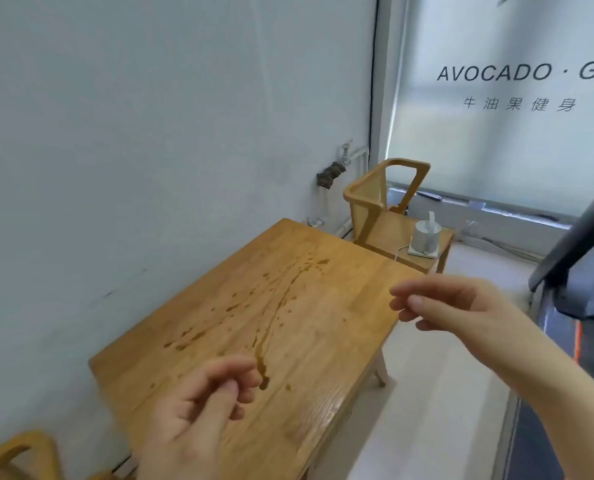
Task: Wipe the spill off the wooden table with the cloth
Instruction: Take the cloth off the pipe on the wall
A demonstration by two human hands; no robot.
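A brown liquid spill (pixel 271 313) runs in streaks and drops down the middle of the wooden table (pixel 340 341), from its far end to near its front. My left hand (pixel 198 414) hovers over the table's near end with loosely curled fingers and holds nothing. My right hand (pixel 451 306) hangs in the air above the table's right edge, fingers relaxed and also empty. No cloth shows anywhere in view.
The table stands against a pale wall on the left. A wooden chair (pixel 389 209) beyond its far end carries a grey cylindrical tissue holder (pixel 426 237). Another chair's back (pixel 18 455) is at the bottom left. A dark treadmill (pixel 572 258) stands on the right.
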